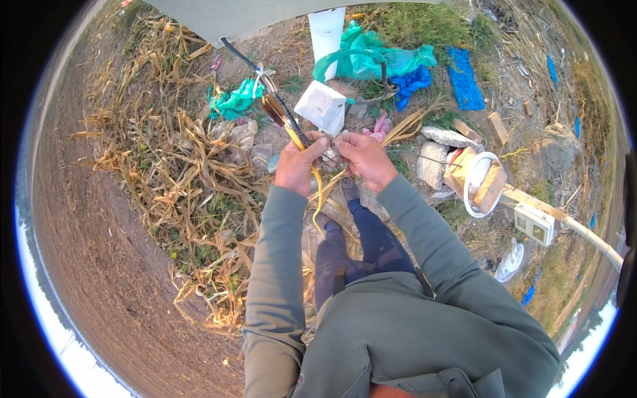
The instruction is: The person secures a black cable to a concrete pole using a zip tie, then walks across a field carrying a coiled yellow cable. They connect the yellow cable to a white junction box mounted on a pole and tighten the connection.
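Both of my hands meet in front of my legs, fingertips bent inward. My left hand (296, 166) is closed, its thumb toward the right. My right hand (367, 160) pinches from the other side. Between them shows a small silvery-grey piece (330, 154), whose kind I cannot make out. A black cable (289, 114) and a yellow cable (319, 189) run down to the left hand, and the yellow one hangs below it in a loose curve. Brown wires (271, 106) lie along the same bundle. The fingers partly hide where the cables end.
Just beyond my hands is a white box (322, 106) by a white post (326, 40), under a grey panel (265, 14). Dry corn stalks (199, 159) cover the left ground. At right are concrete chunks (432, 164), a white-rimmed bucket (479, 178) and a pole (584, 232).
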`<action>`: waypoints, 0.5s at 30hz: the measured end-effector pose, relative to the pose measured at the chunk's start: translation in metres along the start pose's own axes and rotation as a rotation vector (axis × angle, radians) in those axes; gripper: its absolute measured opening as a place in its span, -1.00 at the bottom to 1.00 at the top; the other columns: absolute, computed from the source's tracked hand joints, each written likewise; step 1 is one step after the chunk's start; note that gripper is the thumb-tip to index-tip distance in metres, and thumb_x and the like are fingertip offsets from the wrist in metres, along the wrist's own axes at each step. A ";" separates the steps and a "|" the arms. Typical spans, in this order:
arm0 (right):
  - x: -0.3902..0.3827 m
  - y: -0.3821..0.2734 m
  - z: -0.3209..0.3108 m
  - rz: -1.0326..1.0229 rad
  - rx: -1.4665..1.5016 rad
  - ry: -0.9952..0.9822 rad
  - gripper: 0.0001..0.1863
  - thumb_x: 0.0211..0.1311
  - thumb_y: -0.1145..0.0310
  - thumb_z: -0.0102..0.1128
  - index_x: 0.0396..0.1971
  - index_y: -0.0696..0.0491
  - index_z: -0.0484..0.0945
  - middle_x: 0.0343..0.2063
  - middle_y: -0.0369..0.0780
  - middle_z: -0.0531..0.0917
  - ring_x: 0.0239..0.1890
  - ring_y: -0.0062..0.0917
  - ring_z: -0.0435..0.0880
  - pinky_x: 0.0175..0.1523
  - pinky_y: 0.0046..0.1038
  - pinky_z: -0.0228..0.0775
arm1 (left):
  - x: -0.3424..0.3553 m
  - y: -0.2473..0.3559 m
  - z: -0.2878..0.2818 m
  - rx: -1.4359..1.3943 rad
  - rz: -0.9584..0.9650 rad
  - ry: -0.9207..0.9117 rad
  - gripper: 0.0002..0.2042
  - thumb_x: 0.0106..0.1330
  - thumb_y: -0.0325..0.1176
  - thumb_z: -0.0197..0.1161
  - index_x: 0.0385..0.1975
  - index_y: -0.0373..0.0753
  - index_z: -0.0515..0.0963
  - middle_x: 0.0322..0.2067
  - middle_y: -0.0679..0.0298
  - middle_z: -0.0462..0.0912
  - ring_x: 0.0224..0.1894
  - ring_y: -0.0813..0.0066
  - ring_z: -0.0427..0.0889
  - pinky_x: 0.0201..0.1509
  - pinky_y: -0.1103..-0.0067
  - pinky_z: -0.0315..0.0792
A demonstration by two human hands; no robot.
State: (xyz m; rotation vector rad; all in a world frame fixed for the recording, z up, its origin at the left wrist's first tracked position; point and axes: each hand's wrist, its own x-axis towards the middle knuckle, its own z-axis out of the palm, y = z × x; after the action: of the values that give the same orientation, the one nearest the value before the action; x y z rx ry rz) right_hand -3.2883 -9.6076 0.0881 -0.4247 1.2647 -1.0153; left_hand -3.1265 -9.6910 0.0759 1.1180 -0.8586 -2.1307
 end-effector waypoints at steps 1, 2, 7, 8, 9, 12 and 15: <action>0.000 0.001 0.000 0.021 0.007 -0.003 -0.71 0.43 0.21 0.15 -0.21 0.17 0.61 -0.41 -0.28 0.65 -0.56 -0.73 0.48 -0.46 -0.59 0.36 | -0.006 -0.004 0.000 0.003 -0.066 0.023 -0.89 0.28 -0.42 0.39 -0.25 -0.21 0.62 -0.38 0.44 0.67 -0.47 0.73 0.45 -0.39 0.70 0.25; 0.001 0.002 0.000 0.014 0.028 -0.022 -0.71 0.43 0.21 0.15 -0.21 0.17 0.61 -0.41 -0.28 0.65 -0.57 -0.73 0.47 -0.46 -0.59 0.35 | -0.008 -0.006 0.000 -0.019 0.017 0.000 -0.89 0.28 -0.42 0.39 -0.24 -0.21 0.63 -0.37 0.44 0.67 -0.47 0.73 0.45 -0.39 0.70 0.25; 0.000 0.002 -0.009 0.040 -0.025 -0.109 -0.69 0.44 0.20 0.14 -0.20 0.19 0.60 -0.40 -0.28 0.65 -0.58 -0.75 0.43 -0.44 -0.60 0.35 | -0.008 -0.007 0.001 -0.011 -0.047 0.099 -0.88 0.28 -0.44 0.39 -0.23 -0.22 0.63 -0.37 0.43 0.68 -0.49 0.74 0.44 -0.41 0.71 0.25; 0.000 0.001 -0.011 0.030 0.003 -0.130 -0.71 0.45 0.19 0.14 -0.21 0.15 0.61 -0.41 -0.30 0.65 -0.59 -0.78 0.40 -0.44 -0.62 0.33 | -0.037 -0.027 0.000 -0.022 0.010 0.074 -0.87 0.27 -0.44 0.39 -0.23 -0.23 0.63 -0.38 0.43 0.67 -0.49 0.74 0.44 -0.42 0.70 0.25; 0.000 0.000 -0.013 0.021 0.032 -0.151 -0.72 0.47 0.19 0.14 -0.22 0.12 0.62 -0.42 -0.33 0.65 -0.59 -0.80 0.37 -0.43 -0.65 0.31 | -0.009 -0.007 0.002 -0.014 0.003 0.092 -0.87 0.27 -0.45 0.39 -0.23 -0.23 0.63 -0.38 0.43 0.67 -0.50 0.74 0.43 -0.43 0.70 0.25; 0.002 0.002 -0.016 0.007 0.079 -0.199 -0.72 0.48 0.18 0.14 -0.23 0.10 0.64 -0.42 -0.36 0.65 -0.57 -0.83 0.35 -0.42 -0.67 0.27 | -0.015 -0.010 0.003 -0.003 -0.016 0.137 -0.87 0.26 -0.46 0.39 -0.23 -0.27 0.63 -0.40 0.41 0.66 -0.51 0.73 0.43 -0.45 0.69 0.25; 0.004 0.007 -0.018 -0.045 0.043 -0.169 -0.71 0.47 0.18 0.16 -0.20 0.11 0.66 -0.43 -0.38 0.63 -0.55 -0.82 0.35 -0.39 -0.67 0.26 | -0.014 -0.009 0.004 -0.009 -0.036 0.163 -0.86 0.26 -0.46 0.39 -0.23 -0.29 0.62 -0.41 0.40 0.65 -0.52 0.71 0.42 -0.47 0.68 0.26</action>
State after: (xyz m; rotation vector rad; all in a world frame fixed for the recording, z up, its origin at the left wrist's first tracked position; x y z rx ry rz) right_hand -3.3018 -9.6029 0.0747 -0.4972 1.0847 -1.0204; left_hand -3.1247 -9.6738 0.0771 1.2909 -0.7580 -2.0374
